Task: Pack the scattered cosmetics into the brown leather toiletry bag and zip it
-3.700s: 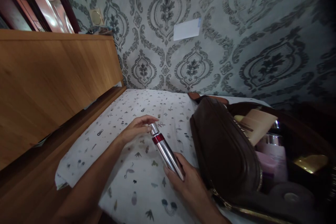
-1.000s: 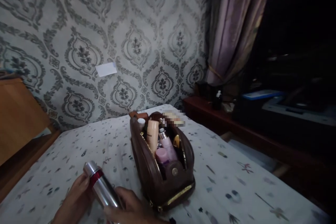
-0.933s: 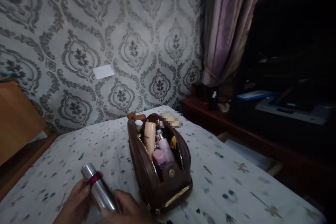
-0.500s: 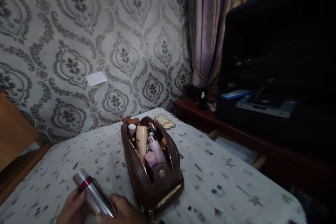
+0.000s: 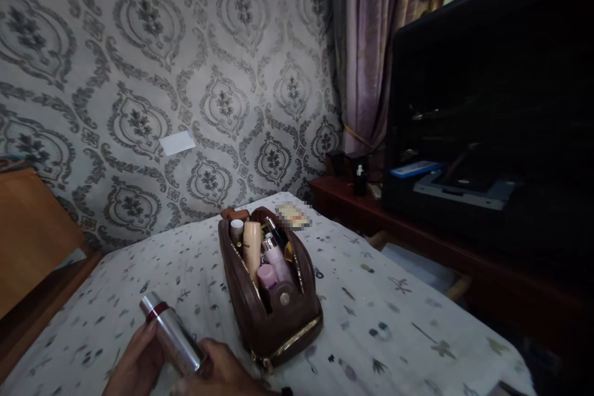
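Observation:
A silver cylindrical bottle [image 5: 179, 335] with a dark red band near its cap end lies tilted between both hands. My left hand [image 5: 138, 356] wraps its side below the band. Around its lower end, my right hand [image 5: 221, 371] is closed, partly cut off by the bottom edge. Just beyond and to the right sits a brown toiletry bag [image 5: 260, 334], unzipped at the top. Inside stand a beige bottle [image 5: 252, 249], a lilac pump bottle [image 5: 277, 260], a pink-capped container [image 5: 266, 275] and a white-capped bottle [image 5: 236, 229].
The bag rests on a patterned white bedsheet [image 5: 371, 297]. A blurred card-like item [image 5: 294, 215] lies behind it. To the right are a dark red desk [image 5: 334, 193], a large black screen-like object [image 5: 455, 105] and an open drawer [image 5: 417, 269]. A wooden panel [image 5: 37, 235] stands left.
The bottle and both hands have shifted slightly up and to the right in view. The camera has turned a little. Both hands stay on the bottle.

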Demonstrator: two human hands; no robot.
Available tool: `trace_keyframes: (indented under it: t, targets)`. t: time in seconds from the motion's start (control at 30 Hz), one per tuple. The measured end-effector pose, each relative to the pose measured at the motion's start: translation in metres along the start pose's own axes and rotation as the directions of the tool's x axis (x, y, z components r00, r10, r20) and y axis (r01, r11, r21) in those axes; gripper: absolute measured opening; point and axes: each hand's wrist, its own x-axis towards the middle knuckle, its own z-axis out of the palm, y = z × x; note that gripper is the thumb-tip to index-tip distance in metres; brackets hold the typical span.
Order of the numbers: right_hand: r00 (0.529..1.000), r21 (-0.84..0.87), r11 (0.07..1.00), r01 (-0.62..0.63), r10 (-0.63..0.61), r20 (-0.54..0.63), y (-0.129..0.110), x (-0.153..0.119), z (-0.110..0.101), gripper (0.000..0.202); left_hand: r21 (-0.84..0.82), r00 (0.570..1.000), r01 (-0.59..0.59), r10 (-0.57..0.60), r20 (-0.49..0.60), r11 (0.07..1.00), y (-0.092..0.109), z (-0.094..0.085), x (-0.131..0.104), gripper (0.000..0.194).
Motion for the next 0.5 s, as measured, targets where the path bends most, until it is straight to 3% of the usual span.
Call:
trace_keyframes:
  t: [0.23, 0.37, 0.5]
  targets:
    - [0.992, 0.135, 0.99, 0.039, -0.055, 0.116, -0.002, 0.003, 0.002, 0.055, 0.052, 0.995, -0.093, 0.096, -0.041, 0.994, 0.017, 0.021, -0.016, 0.046]
    - [0.985, 0.128, 0.989, 0.075, -0.093, 0.147, -0.003, 0.002, 0.002, 0.055, 0.201, 0.984, -0.169, 0.154, 0.084, 0.965, 0.032, 0.026, -0.021, 0.052]
    - [0.986, 0.12, 0.99, 0.072, -0.089, 0.143, -0.005, 0.003, 0.002, 0.049, 0.357, 0.947, -0.314, 0.262, 0.187, 0.88, 0.048, 0.029, -0.025, 0.055]
